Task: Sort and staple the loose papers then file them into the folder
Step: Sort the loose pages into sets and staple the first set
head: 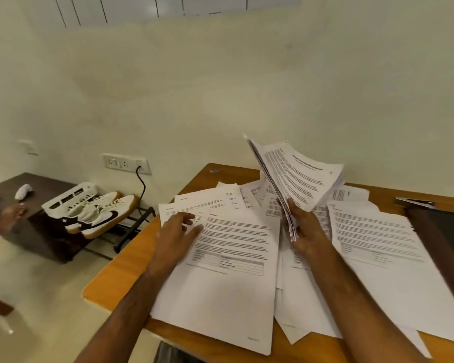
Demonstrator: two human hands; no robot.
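Sorting: right hand (308,233) grip holds gathered stack (296,179)
Left hand (177,231): fingers straight — on loose papers (228,258)
Left: stapling, filing

hands (173,235): 2 | held paper stack (299,179): 1 | sneakers (102,216): 2 | table (110,281): 1

This looks like a room in a home. A wooden desk (121,279) stands against a plain wall with a plug socket (126,163). Past the desk's left edge, shoes (102,213) sit on a low rack (131,231) on the floor.
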